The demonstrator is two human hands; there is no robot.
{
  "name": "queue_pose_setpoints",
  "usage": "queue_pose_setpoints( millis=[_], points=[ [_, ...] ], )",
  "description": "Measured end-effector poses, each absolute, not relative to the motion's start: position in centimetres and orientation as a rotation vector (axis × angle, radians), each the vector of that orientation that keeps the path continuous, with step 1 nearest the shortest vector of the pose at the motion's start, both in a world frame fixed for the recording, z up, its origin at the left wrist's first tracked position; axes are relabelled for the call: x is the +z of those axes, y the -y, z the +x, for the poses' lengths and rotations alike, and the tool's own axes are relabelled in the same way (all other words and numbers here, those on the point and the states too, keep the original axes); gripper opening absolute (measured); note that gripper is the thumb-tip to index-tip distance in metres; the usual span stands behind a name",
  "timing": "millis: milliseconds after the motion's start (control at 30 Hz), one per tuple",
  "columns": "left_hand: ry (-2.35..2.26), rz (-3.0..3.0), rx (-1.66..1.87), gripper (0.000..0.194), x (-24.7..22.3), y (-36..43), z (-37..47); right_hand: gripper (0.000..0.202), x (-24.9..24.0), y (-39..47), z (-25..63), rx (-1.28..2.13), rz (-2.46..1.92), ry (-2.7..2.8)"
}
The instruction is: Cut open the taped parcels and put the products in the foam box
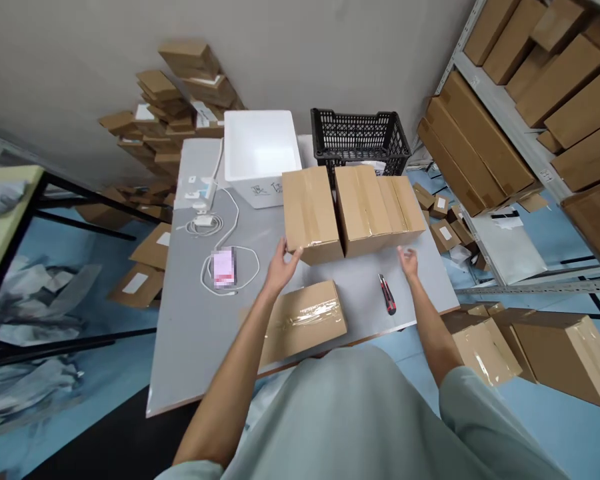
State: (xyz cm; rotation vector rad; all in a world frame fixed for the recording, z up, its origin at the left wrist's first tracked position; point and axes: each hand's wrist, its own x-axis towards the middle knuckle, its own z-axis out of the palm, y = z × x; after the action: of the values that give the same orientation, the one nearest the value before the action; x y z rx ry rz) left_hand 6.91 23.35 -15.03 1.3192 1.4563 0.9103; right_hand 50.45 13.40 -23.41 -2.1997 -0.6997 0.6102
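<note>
Taped cardboard boxes stand in a row across the middle of the grey table (185, 333). At the near left corner of the left box (313, 207), my left hand (281, 268) is open, thumb and fingers spread against the cardboard. My right hand (409, 261) is by the front lower edge of the rightmost box (403, 207), its fingers apart; whether they touch it I cannot tell. Between these stands another box (360, 200). A red and black utility knife (387, 295) lies left of my right hand. Nearer me rests a flat taped box (307, 317), partly behind my left forearm.
Behind the row are a white foam box (263, 150) and a black plastic crate (363, 133). A power strip (205, 193) and a white cable (253, 267) lie at left. Box-filled shelves (510, 93) rise on the right, with more boxes (485, 350) below.
</note>
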Motion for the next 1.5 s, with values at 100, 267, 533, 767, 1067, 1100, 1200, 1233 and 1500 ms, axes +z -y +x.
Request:
queue_pose_setpoints(
  millis=[100, 267, 533, 767, 1067, 1100, 1200, 1233, 1500],
  points=[
    [-1.652, 1.464, 0.959, 0.092, -15.5, -15.4, 2.0, 0.057, -25.4, -6.4, 45.5, 0.724, -2.371, 0.731],
    [-1.902, 1.386, 0.902, 0.096, -17.0, -3.4, -4.4, 0.032, -25.7, -0.1, 41.8, 0.806, -2.518, 0.834],
    [-1.714, 1.506, 0.862, 0.067, -19.4, -0.3, -9.0, 0.036, -21.1, -2.0, 38.0, 0.853, -2.427, 1.177],
    [-1.495, 1.533, 0.849, 0.06, -20.5, -2.0, -11.0, 0.052, -11.5, -4.6, 30.0, 0.789, -2.025, 2.024],
    [-1.269, 1.477, 0.859, 0.062, -22.0, -2.4, -12.2, 0.044, -5.4, -6.6, 15.7, 0.711, -1.563, 3.057],
    [-1.252, 1.468, 0.863, 0.062, -22.1, -2.3, -12.3, 0.044, -5.0, -6.7, 14.7, 0.644, -1.587, 3.142],
    [-1.218, 1.451, 0.874, 0.063, -22.3, -2.2, -12.3, 0.047, -3.9, -6.8, 13.0, 0.474, -1.625, 3.32],
    [-1.209, 1.449, 0.878, 0.064, -22.3, -2.2, -12.3, 0.048, -3.6, -6.9, 12.8, 0.433, -1.617, 3.357],
    [-1.213, 1.422, 0.879, 0.064, -22.4, -2.4, -11.9, 0.051, -2.2, -7.8, 11.4, 0.272, -1.376, 3.527]
  ],
)
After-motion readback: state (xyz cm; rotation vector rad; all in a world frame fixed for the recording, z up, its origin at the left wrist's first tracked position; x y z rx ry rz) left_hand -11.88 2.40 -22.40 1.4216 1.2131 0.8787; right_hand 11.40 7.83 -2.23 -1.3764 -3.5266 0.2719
